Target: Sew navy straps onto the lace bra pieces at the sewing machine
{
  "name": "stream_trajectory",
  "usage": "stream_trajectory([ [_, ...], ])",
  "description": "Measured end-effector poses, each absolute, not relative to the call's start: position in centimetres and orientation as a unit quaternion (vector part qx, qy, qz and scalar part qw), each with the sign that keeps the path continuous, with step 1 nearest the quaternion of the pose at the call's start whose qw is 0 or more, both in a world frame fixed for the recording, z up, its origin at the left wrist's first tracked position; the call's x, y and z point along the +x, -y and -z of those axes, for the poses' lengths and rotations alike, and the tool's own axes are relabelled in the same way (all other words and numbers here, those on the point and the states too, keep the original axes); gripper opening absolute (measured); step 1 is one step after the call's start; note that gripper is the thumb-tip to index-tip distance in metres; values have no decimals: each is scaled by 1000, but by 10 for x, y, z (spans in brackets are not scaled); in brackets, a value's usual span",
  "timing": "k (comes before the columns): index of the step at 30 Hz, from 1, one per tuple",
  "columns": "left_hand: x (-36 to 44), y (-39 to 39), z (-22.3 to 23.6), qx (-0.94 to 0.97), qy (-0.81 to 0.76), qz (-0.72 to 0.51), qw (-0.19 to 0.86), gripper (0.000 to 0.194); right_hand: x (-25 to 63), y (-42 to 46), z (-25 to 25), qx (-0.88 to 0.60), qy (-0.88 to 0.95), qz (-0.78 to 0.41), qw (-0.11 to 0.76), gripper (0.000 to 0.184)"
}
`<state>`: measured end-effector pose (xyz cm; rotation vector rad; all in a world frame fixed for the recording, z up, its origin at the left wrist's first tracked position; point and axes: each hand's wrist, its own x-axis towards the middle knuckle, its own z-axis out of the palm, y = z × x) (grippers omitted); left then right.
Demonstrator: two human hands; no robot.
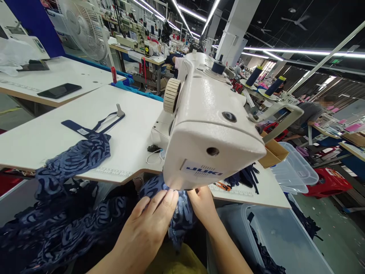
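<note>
A white sewing machine stands on the white table and hides the needle area. Dark blue patterned lace fabric runs under its head. My left hand lies on the fabric, fingers together and pressed flat, pointing under the machine. My right hand rests on the fabric just right of it, its fingertips hidden beneath the machine head. More of the same lace hangs over the table's front edge at the left, down into my lap.
A dark blue strap piece lies on the table. Clear plastic bins stand at my right. A black phone rests on the neighbouring table, with a fan behind. A person sits at the far right.
</note>
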<state>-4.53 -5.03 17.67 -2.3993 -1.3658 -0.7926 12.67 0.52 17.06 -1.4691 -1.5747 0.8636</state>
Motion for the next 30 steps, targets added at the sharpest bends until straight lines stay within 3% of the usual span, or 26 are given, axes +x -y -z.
stream_trajectory([
  [7, -47, 49, -190, -826, 472, 296, 82, 41, 129, -5, -163, -547, 568, -426, 443, 8],
  [15, -47, 45, -186, -841, 441, 313, 33, 40, 134, -1, -127, -531, 512, -483, 472, 20],
  [21, -47, 40, -180, -844, 431, 316, 54, 46, 129, 14, -111, -482, 535, -579, 383, 46],
  [24, -49, 44, -185, -856, 408, 307, 82, 44, 140, 20, -107, -434, 519, -658, 331, 46],
  [27, -56, 51, -188, -878, 362, 298, 93, 39, 167, 19, -116, -462, 459, -633, 419, 37],
  [30, -62, 54, -183, -897, 295, 321, 69, 43, 193, 24, -145, -501, 446, -519, 530, 26],
])
